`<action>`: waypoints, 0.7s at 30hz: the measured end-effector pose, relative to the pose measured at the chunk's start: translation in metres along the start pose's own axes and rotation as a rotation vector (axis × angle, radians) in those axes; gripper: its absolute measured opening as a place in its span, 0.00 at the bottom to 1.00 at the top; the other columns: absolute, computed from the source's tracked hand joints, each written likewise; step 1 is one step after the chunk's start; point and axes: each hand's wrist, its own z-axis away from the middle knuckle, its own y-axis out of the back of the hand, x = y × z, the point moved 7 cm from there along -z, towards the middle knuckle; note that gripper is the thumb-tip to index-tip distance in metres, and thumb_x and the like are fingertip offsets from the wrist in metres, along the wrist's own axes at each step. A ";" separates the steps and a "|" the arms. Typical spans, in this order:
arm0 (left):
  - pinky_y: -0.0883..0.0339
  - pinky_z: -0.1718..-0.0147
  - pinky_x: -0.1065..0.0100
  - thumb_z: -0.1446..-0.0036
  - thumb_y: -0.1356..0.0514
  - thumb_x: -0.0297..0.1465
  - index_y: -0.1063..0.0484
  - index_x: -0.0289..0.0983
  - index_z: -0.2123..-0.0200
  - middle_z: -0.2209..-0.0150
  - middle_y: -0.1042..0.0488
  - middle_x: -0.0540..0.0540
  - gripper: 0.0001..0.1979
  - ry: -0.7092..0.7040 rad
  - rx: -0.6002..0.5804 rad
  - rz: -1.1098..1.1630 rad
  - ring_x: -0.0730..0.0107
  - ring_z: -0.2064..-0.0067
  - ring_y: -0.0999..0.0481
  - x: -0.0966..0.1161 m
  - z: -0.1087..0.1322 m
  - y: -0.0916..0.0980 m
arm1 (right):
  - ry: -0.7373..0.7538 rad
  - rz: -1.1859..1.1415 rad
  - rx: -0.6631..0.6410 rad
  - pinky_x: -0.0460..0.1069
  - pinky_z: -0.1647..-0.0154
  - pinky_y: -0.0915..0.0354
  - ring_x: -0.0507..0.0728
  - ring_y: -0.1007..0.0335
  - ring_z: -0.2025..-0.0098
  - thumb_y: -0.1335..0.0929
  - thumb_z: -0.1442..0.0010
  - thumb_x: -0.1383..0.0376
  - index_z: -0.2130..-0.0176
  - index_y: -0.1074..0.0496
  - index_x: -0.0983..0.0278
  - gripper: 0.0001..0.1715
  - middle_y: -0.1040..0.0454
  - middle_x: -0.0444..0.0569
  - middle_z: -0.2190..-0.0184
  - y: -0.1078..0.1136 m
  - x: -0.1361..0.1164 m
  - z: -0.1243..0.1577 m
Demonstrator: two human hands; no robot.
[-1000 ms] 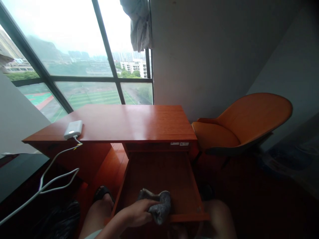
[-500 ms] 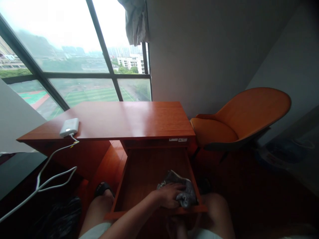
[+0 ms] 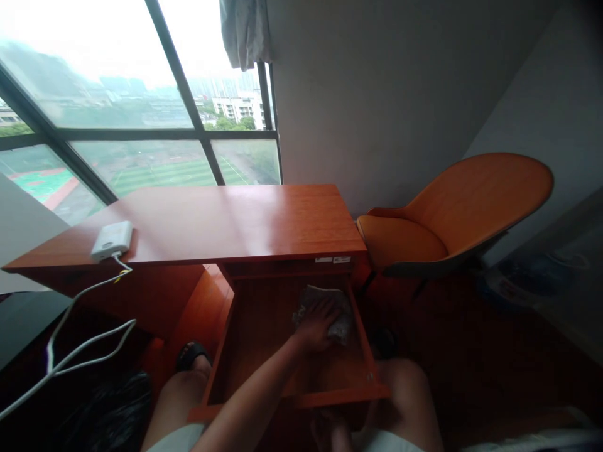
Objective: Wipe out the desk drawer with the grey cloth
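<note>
My left hand (image 3: pixel 316 325) reaches into the open drawer (image 3: pixel 292 399) of the red-brown desk (image 3: pixel 226 220). It presses down on a crumpled grey cloth (image 3: pixel 340 326) at the drawer's far right, close to the desk's body. The fingers curl over the cloth. A dim shape under the drawer's front edge (image 3: pixel 330 433) may be my right hand; its fingers do not show. My bare knees flank the drawer.
A white power bank (image 3: pixel 112 239) lies on the desk's left end, and its white cable (image 3: pixel 80 345) loops down to the floor. An orange chair (image 3: pixel 452 220) stands to the right against the wall. A large window is behind the desk. A sandalled foot (image 3: pixel 191 355) rests left of the drawer.
My left hand has slid the cloth from the drawer's near front edge to the right and then back to its far right corner. The view has shifted slightly.
</note>
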 end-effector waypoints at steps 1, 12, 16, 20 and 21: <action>0.63 0.36 0.46 0.56 0.36 0.38 0.48 0.45 0.36 0.31 0.52 0.44 0.44 0.026 0.024 -0.006 0.45 0.32 0.55 -0.005 -0.007 0.001 | -0.001 0.001 0.002 0.52 0.65 0.28 0.54 0.29 0.60 0.34 0.43 0.57 0.55 0.31 0.61 0.17 0.27 0.49 0.58 0.000 0.001 -0.001; 0.56 0.39 0.46 0.53 0.39 0.37 0.47 0.43 0.36 0.36 0.41 0.40 0.39 0.252 0.111 -0.155 0.44 0.37 0.44 -0.084 -0.064 0.031 | 0.007 0.034 0.081 0.51 0.65 0.28 0.54 0.29 0.60 0.34 0.43 0.58 0.55 0.31 0.61 0.16 0.26 0.48 0.58 0.022 -0.023 -0.029; 0.54 0.39 0.48 0.51 0.40 0.36 0.46 0.43 0.37 0.38 0.38 0.41 0.37 0.290 0.119 -0.188 0.46 0.39 0.41 -0.112 -0.039 0.044 | 0.003 0.040 0.139 0.48 0.71 0.30 0.51 0.29 0.66 0.34 0.43 0.57 0.58 0.31 0.62 0.15 0.26 0.47 0.64 0.048 -0.078 -0.073; 0.58 0.37 0.47 0.50 0.41 0.36 0.48 0.41 0.35 0.35 0.42 0.40 0.38 0.314 0.131 -0.236 0.47 0.36 0.45 -0.122 0.002 0.051 | -0.036 0.049 0.171 0.45 0.81 0.35 0.49 0.32 0.73 0.35 0.43 0.54 0.63 0.30 0.60 0.14 0.28 0.44 0.71 0.067 -0.135 -0.120; 0.59 0.37 0.47 0.50 0.41 0.36 0.49 0.41 0.35 0.34 0.45 0.39 0.39 0.308 0.128 -0.254 0.47 0.35 0.47 -0.121 0.013 0.051 | -0.046 0.047 0.167 0.44 0.81 0.36 0.49 0.32 0.73 0.34 0.44 0.53 0.63 0.30 0.60 0.14 0.28 0.44 0.72 0.067 -0.141 -0.126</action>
